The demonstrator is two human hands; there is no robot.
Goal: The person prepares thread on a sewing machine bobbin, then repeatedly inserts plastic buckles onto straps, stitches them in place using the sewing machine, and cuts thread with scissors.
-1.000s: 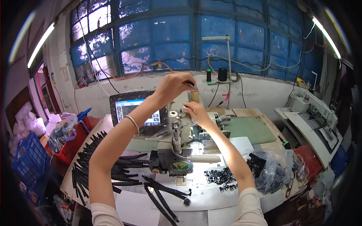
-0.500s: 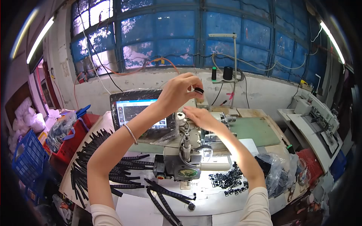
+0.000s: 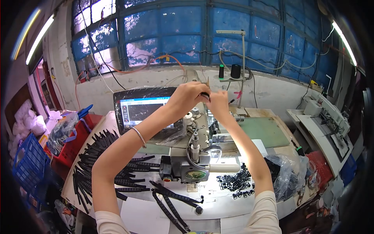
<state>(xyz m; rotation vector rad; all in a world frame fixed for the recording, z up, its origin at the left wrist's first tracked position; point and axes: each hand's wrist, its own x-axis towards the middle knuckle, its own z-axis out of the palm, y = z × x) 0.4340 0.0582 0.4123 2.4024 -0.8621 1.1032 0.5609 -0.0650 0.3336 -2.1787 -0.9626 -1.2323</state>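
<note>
My left hand is raised above the sewing machine, its fingers closed on a small black round piece. Close beside it on the right, my right hand has its fingers bent together near that piece; what they hold, if anything, is too small to tell. A lit screen stands behind my left forearm. Black straps lie in front of the machine, and many more straps are fanned out at the left. Small black buckles are heaped right of the machine head.
Black thread spools stand on a holder behind the machine. A plastic bag of black parts lies at the right. Red and blue baskets are at the left. Another machine stands at the far right.
My right hand has risen from the machine top to beside my left hand, and its spread fingers have closed. The small black piece remains in my left hand.
</note>
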